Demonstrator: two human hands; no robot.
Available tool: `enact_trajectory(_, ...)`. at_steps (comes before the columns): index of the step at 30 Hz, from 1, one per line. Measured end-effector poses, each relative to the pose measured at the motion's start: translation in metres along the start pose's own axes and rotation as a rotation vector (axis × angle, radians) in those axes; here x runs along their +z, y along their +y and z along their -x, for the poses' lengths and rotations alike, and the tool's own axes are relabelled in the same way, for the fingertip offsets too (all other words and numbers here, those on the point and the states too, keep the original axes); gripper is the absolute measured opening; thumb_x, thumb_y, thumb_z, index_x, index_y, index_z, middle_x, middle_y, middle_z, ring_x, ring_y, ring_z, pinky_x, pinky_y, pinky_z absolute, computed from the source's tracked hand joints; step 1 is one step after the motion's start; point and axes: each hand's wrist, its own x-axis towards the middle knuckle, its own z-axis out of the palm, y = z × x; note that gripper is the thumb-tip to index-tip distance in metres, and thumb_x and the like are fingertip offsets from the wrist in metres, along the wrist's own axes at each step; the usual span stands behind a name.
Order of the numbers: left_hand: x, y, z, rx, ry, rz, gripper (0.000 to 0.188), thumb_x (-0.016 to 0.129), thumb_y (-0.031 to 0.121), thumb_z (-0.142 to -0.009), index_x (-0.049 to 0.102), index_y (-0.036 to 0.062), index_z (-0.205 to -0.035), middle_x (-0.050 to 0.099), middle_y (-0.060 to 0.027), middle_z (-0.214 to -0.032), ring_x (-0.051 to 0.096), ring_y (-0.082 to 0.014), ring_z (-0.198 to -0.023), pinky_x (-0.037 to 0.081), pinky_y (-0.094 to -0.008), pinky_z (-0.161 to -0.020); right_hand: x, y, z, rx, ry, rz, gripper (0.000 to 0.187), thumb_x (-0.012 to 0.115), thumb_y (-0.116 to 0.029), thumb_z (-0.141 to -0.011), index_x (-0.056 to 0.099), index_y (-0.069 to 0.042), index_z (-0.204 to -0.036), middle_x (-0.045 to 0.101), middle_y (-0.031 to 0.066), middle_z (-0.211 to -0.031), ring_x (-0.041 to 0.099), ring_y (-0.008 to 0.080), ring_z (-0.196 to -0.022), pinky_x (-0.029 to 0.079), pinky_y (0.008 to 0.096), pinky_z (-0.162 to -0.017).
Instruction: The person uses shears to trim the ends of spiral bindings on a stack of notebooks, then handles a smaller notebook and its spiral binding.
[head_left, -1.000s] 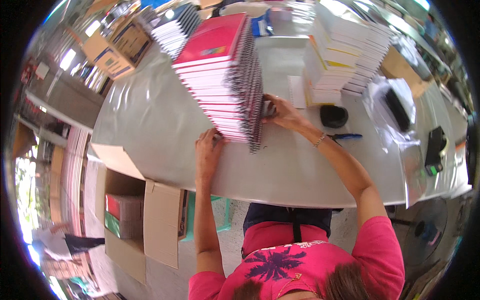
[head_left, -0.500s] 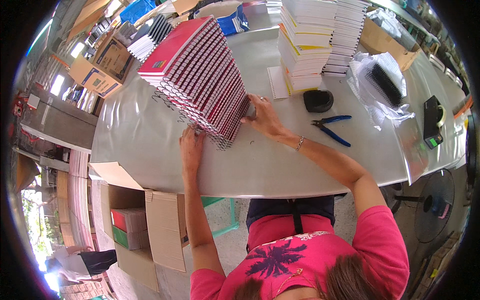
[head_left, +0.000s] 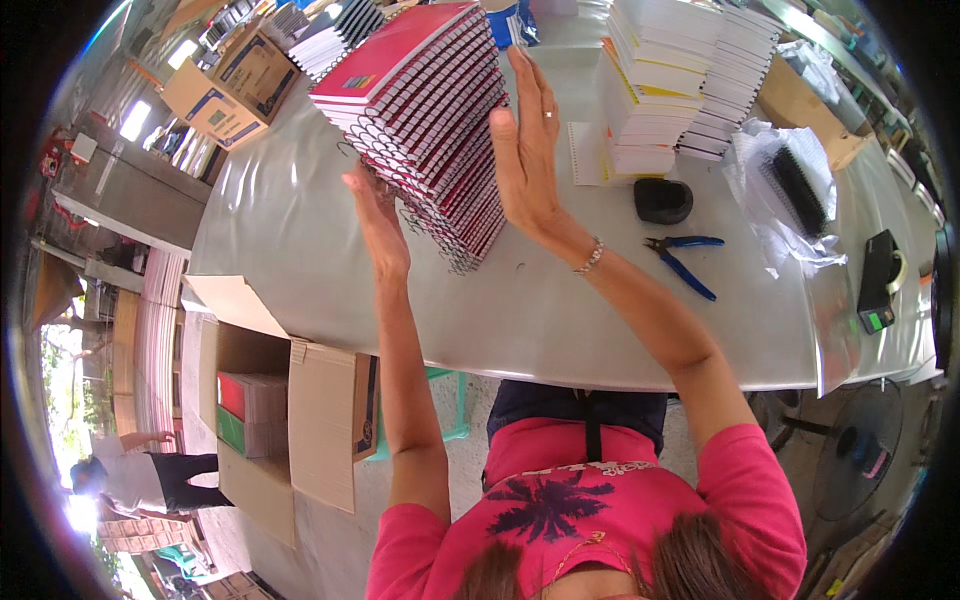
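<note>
Nearest the camera, the person's own head and pink shirt fill the lower edge, and the table's (head_left: 560, 330) near rim hides the legs. To the left of the left forearm, an open cardboard box (head_left: 290, 420) stands on the floor, its contents only partly visible past the flaps.

The left hand (head_left: 378, 215) reaches up with its fingers straight and close together, pressed against the near left side of a leaning stack of red spiral-bound notebooks (head_left: 425, 110); the fingertips are lost against the wire bindings, so how far they tuck under cannot be told. The right hand (head_left: 525, 140) is flat and open, fingers together and pointing away, its palm laid along the stack's right side. The stack stands on the table between the two palms, tilted over to the left, spirals facing the person.

Right of the right wrist lie blue-handled pliers (head_left: 683, 262) and a small black object (head_left: 662, 200), too dark to identify. Beyond the right fingertips rise taller piles of white notebooks (head_left: 690, 80), cut off by the upper rim.
</note>
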Motion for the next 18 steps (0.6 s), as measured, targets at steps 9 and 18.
enact_trajectory(9, 0.012, -0.003, -0.002, 0.015, 0.027, 0.058, 0.062, 0.025, 0.045, -0.108, 0.022, 0.0045, -0.155, 0.033, -0.0092, -0.156, 0.035, -0.0243, -0.142, 0.024, -0.0412, -0.119, 0.042, -0.017, -0.002, 0.013, 0.103, 0.015, 0.068, 0.028, -0.053, -0.104, 0.029, -0.006, -0.153, 0.023, 0.0219, -0.157, 0.023, 0.0428, -0.142, 0.014, 0.0539, -0.116)
enact_trajectory(18, -0.032, -0.014, 0.006, -0.119, -0.023, -0.143, 0.081, 0.024, 0.067, -0.1, 0.03, 0.0052, -0.152, 0.043, -0.0138, -0.147, 0.04, -0.0254, -0.136, 0.028, -0.0382, -0.114, 0.012, -0.012, 0.025, 0.269, 0.004, -0.093, 0.06, 0.039, -0.039, -0.103, 0.026, -0.004, -0.151, 0.026, 0.0223, -0.153, 0.024, 0.0373, -0.141, 0.014, 0.0512, -0.117)
